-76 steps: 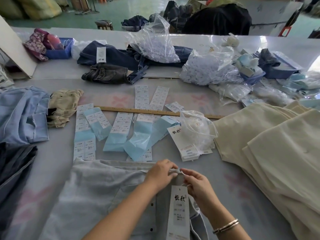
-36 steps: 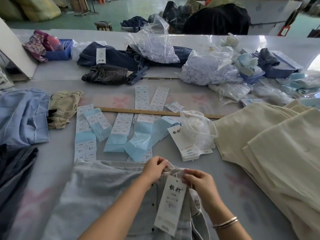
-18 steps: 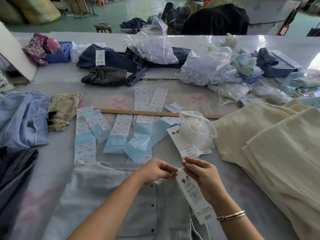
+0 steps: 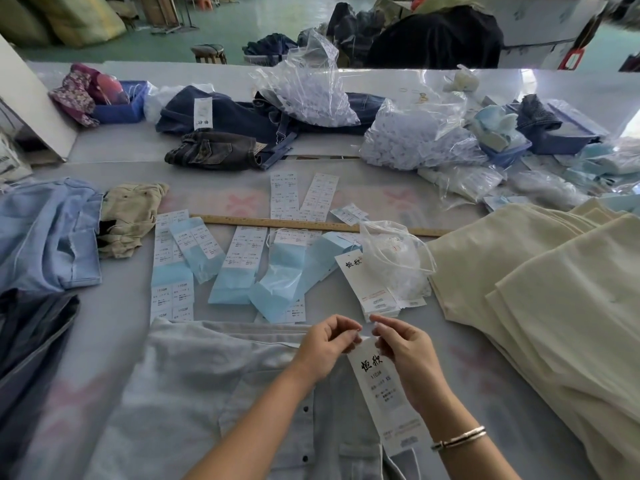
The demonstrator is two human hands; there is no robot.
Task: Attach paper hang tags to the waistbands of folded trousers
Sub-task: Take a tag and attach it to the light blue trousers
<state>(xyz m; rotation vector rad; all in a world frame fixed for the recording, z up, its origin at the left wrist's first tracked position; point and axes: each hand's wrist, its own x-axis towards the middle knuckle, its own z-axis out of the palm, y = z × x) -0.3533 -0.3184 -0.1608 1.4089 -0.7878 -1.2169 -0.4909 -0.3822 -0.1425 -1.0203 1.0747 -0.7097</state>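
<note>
Near the front edge of the table (image 4: 114,341), a white hang tag (image 4: 382,386) is hanging between both hands over the pale grey folded trousers (image 4: 194,382), its printed face turned up and its lower end lying on the cloth. Just beyond it, a stack of the same tags (image 4: 372,289) is lying partly under a clear plastic bag (image 4: 394,258), with blue-and-white label sheets (image 4: 242,268) spreading to the left and a wooden ruler (image 4: 277,224) crossing behind them. Cream trousers (image 4: 540,292) are piling up to the right; light blue garments (image 4: 45,237) are lying to the left. Nothing is blocking the tag. The left hand (image 4: 327,344) is pinching the tag's top edge with curled fingers (image 4: 348,336), and the right hand (image 4: 405,351), a bracelet (image 4: 459,438) on its wrist, is pinching it from the other side, fingertips of both hands nearly meeting.
</note>
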